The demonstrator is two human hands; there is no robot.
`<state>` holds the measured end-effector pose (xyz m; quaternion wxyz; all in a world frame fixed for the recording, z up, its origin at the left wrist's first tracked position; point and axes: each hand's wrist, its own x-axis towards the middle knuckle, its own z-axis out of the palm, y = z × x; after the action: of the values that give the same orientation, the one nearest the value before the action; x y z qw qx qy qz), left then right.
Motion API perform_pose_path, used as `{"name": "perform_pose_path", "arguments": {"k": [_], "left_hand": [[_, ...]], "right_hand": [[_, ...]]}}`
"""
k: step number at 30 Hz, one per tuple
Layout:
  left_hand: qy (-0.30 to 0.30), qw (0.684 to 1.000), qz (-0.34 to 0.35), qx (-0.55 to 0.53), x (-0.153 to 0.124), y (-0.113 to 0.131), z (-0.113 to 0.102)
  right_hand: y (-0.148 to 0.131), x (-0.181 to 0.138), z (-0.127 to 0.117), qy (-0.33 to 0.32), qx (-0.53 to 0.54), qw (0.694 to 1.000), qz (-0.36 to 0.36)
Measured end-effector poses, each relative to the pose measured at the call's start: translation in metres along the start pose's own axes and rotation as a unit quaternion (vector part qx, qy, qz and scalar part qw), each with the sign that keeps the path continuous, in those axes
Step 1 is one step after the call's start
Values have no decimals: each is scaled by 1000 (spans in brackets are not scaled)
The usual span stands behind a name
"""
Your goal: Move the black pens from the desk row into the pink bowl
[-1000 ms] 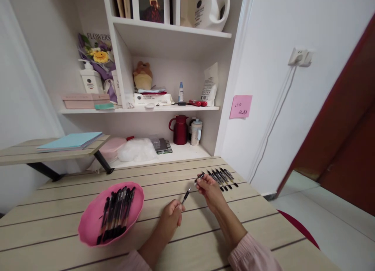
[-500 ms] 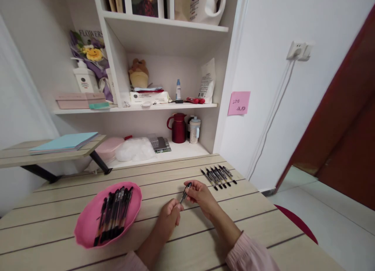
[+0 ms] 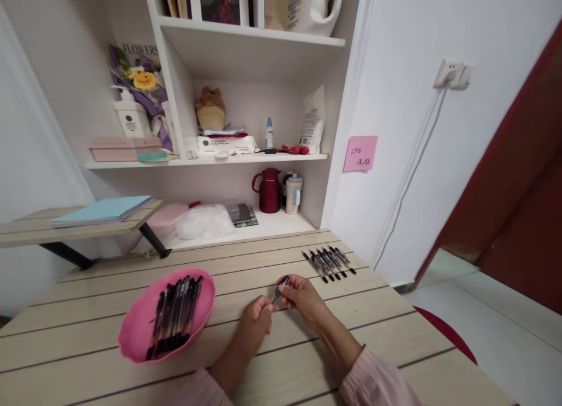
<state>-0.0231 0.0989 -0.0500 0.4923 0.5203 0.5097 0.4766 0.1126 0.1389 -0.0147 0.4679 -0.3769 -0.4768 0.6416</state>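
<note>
Though striped, pale table (image 3: 246, 271) — pens (image 3: 328, 264), shelves (image 3: 263, 158)

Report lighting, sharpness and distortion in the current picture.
Head view: soft light, a faint shadow on the table beside the right arm; head view: hands fairly sharp, print on the pens too small to read; head view: shelf upright leaning, which looks like wide-angle distortion.

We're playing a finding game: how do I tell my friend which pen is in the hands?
Find the striped wooden table, then the left hand and right hand near its middle. The pen slants between them, its black end at the right hand. Unlike the pens in the pink bowl and the row of pens farther right, it alone is held.
</note>
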Motion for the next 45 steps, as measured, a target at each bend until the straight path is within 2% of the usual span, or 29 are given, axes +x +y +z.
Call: {"name": "perform_pose_path", "arguments": {"k": [3, 7, 9, 14, 19, 25, 32, 36, 38, 40, 42, 44, 45], "left_hand": [[22, 1000, 3, 3, -4, 10, -4], [111, 990, 87, 23, -13, 35, -19], [126, 987, 95, 13, -18, 46, -24], [-4, 992, -20, -123, -30, 51, -12], [-76, 983, -50, -160, -39, 44, 2], [-90, 975, -80, -186, -39, 43, 5], [-52, 982, -69, -168, -38, 31, 10], [-5, 994, -43, -101, -29, 18, 11], [23, 999, -8, -33, -23, 22, 5], [65, 996, 38, 54, -21, 37, -11], [146, 971, 92, 168, -23, 58, -38], [233, 913, 113, 314, -27, 78, -73], [268, 879, 86, 385, -29, 85, -92]], "right_hand": [[-4, 0, -8, 11, 21, 1000, -9], [-8, 1, -19, 55, 32, 997, -31], [-9, -1, -17, 52, 29, 998, -34], [-17, -14, 4, -58, 73, 994, -51], [-19, -21, 14, -91, 102, 990, -41], [-11, -17, 16, -37, 142, 987, -60], [-1, -17, 30, 29, 111, 992, -60], [1, -17, 32, 30, 100, 993, -47], [0, -16, 29, 11, 96, 995, -38], [0, -15, 23, 6, 86, 995, -39], [0, -12, 16, 19, 67, 997, -44], [1, -8, 8, 40, 38, 997, -49], [0, -6, 5, 51, 18, 997, -53]]}}
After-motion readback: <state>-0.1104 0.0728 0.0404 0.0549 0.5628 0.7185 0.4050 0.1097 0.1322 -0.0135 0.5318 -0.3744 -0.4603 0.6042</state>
